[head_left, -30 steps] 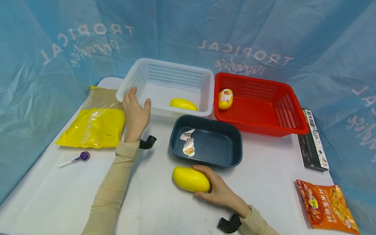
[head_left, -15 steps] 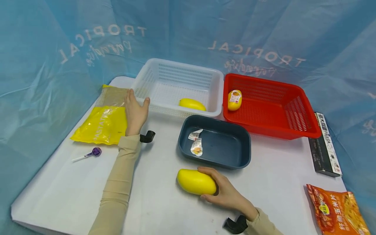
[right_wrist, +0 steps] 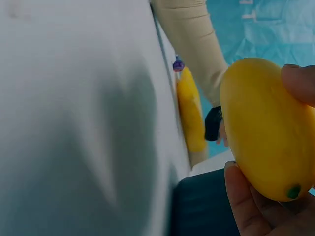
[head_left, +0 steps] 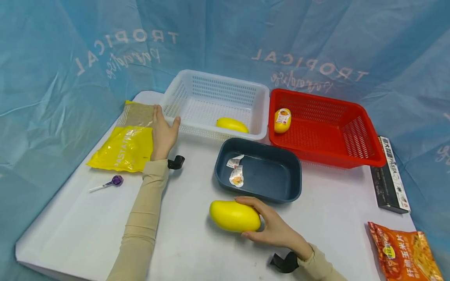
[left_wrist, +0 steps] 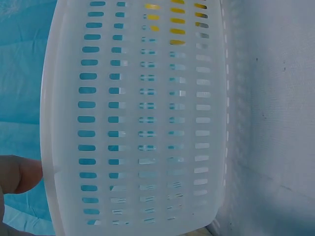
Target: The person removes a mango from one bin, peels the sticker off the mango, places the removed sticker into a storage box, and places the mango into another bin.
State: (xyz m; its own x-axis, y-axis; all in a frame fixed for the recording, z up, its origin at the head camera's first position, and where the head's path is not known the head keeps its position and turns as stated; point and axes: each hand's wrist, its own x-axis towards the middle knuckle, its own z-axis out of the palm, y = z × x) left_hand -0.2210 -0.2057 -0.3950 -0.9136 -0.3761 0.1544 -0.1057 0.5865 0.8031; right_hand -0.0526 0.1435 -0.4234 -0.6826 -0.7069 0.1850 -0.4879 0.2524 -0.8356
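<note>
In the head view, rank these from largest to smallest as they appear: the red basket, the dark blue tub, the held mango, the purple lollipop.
1. red basket
2. dark blue tub
3. held mango, nearer the camera, so slightly flattered
4. purple lollipop

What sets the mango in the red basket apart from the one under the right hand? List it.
The mango in the red basket carries a label; the mango on the table looks bare. The first leans against the red basket wall untouched; the second lies on its side, gripped by the right hand. Both are yellow.

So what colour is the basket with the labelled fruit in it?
Red basket, clearest in the head view.
</note>
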